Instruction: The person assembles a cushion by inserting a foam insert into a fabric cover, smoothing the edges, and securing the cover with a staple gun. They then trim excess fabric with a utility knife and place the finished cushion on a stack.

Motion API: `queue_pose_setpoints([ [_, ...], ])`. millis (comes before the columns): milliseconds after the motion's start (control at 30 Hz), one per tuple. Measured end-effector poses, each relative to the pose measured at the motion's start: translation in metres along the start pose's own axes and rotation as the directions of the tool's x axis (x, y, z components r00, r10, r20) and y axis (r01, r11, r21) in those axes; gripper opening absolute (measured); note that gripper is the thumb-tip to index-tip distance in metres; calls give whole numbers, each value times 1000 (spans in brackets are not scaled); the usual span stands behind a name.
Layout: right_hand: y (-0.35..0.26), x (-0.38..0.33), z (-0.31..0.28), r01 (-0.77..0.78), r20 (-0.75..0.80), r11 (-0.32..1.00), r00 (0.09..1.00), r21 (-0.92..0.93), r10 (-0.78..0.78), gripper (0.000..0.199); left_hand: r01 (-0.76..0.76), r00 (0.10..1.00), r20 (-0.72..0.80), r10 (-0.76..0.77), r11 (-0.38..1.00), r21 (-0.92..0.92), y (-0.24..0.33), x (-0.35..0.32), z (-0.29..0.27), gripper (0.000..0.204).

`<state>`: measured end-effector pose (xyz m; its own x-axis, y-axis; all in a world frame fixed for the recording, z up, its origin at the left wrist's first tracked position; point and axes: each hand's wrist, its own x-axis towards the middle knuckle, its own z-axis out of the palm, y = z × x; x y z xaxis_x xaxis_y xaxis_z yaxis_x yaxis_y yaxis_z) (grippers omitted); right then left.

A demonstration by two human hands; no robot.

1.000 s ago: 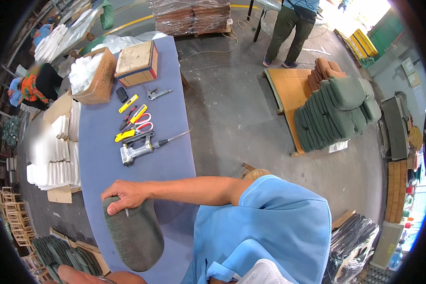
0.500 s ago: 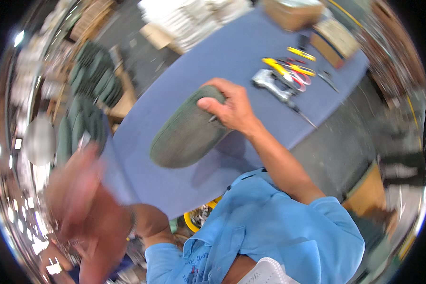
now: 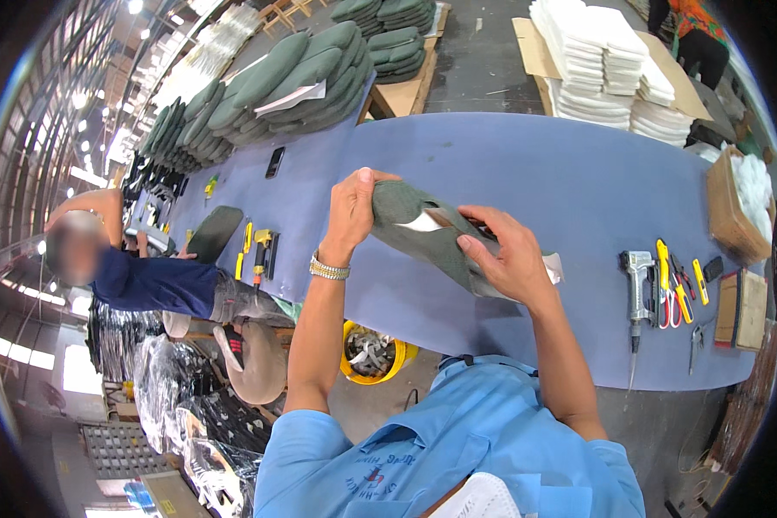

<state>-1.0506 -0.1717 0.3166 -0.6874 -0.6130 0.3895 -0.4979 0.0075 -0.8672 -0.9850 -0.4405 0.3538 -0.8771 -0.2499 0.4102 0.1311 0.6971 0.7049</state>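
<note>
A grey-green felt cover (image 3: 423,233), long and rounded, is held above the blue table (image 3: 578,181) with white padding showing in a slit on its upper side. My left hand (image 3: 354,211) grips its left end, thumb on top. My right hand (image 3: 505,255) clasps its middle and right part, fingers spread over the fabric. A white edge (image 3: 554,266) sticks out past my right hand.
A grey staple gun (image 3: 637,281), yellow-handled tools (image 3: 678,289) and an open cardboard box (image 3: 734,211) lie at the table's right end. White foam stacks (image 3: 609,65) and green cushion piles (image 3: 293,73) stand behind. A co-worker in dark blue (image 3: 155,281) works at the left. A yellow bucket (image 3: 373,354) sits below.
The view has swung round. The cover lay flat on the table under one hand; now both hands hold it up off the surface.
</note>
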Motion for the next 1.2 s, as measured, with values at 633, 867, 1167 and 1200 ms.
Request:
queue_pose_setpoints([
  [633,14,29,8,-1,-85,995,996,-102,-8,23,-171,985,-59,160,924,-341,-2,62,44,73],
  [867,2,14,-24,32,-334,999,942,23,-23,50,-327,915,-217,339,941,90,60,59,106,44],
  [1167,5,-10,-97,-100,-308,993,945,56,112,56,-382,920,-40,389,916,124,115,47,128,36],
  [1200,5,-12,-98,-96,-312,993,944,61,111,56,-319,946,102,309,943,98,110,50,117,40],
])
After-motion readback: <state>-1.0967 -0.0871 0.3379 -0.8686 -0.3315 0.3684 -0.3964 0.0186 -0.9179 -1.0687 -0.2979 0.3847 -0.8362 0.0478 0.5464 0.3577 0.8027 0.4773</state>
